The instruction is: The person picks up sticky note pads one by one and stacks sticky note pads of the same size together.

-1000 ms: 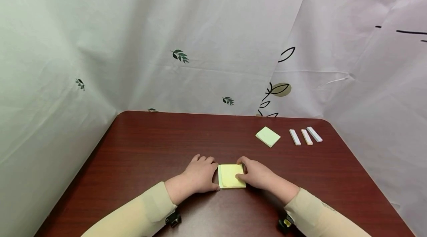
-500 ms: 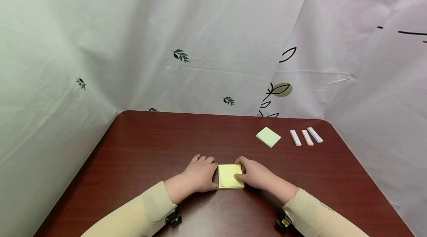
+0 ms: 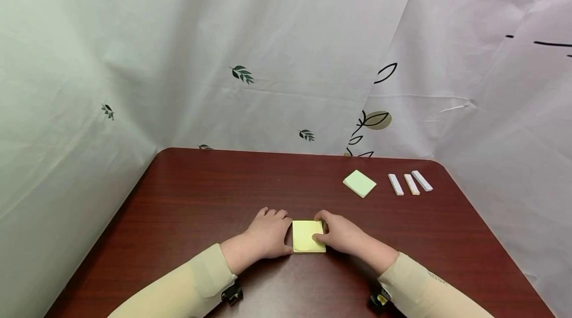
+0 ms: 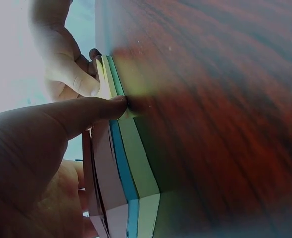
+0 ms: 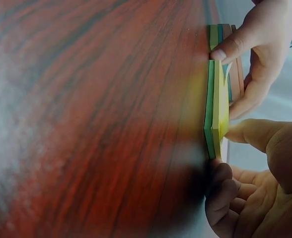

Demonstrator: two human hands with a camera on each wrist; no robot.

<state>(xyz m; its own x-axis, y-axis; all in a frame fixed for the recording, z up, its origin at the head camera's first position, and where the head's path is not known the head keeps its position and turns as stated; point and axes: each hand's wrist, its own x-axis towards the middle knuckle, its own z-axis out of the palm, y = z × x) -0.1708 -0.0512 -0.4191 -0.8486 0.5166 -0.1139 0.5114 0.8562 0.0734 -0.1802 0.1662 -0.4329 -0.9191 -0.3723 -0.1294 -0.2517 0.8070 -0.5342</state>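
A yellow sticky note pad (image 3: 305,233) lies on a green pad (image 5: 210,104), their edges almost lined up. My right hand (image 3: 344,232) pinches this pair at its right side, thumb on top and fingers at the edge. My left hand (image 3: 268,233) holds a second stack of sticky note pads (image 4: 136,163) on the table, green at the bottom, then blue and pink. The left palm hides that stack in the head view. The left thumb (image 4: 94,111) sits at the near side, where the two stacks meet end to end.
Another pale green pad (image 3: 359,184) lies turned at an angle at the back right of the brown table (image 3: 214,184). Beside it are three slim white bars (image 3: 411,184). White cloth (image 3: 286,49) with leaf prints hangs behind and at the sides.
My right hand has slid the yellow pad slightly left, and the pale green strip at its left edge no longer shows. The left hand has stayed in place.
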